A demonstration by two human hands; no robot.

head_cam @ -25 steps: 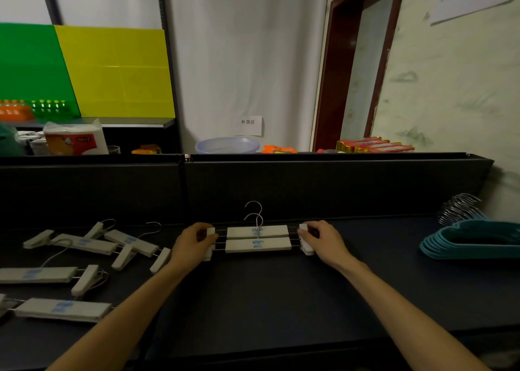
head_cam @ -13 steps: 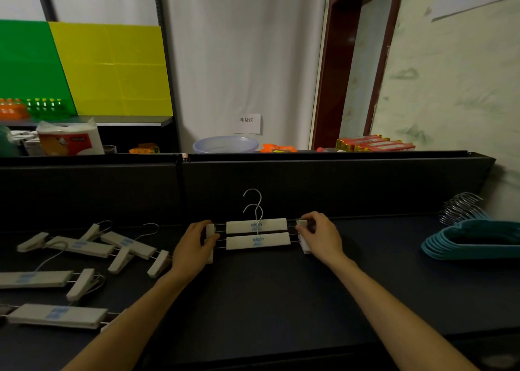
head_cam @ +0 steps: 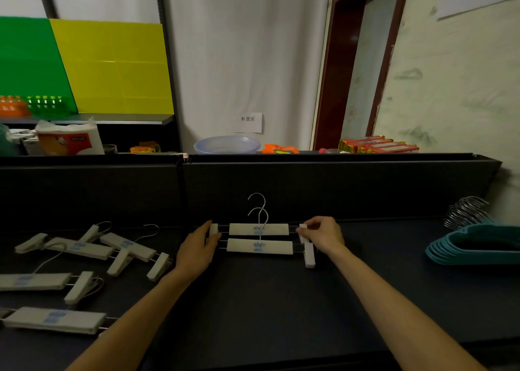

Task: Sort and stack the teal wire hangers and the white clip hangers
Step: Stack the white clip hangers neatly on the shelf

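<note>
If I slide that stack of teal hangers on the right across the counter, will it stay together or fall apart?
The stack of teal hangers would probably slide as one: the hangers lie nested flat, edges aligned. Their bunched metal hooks stick out behind and might snag the black back panel. The pile looks thin-framed, so likely light; a fast shove may fan out the top ones.

A dark matte tabletop [head_cam: 267,308] fills the lower frame, backed by a low black partition panel [head_cam: 309,186]. Behind it hangs a pale grey-white curtain wall [head_cam: 239,47]. At 10 o'clock stand a green board [head_cam: 25,61] and a yellow board [head_cam: 112,64] on a dark metal shelf [head_cam: 112,118]. At 1 o'clock is a dark red-brown door frame [head_cam: 329,69]; at 2 o'clock, a stained pale plaster wall [head_cam: 450,89]. The light is dim.
</note>
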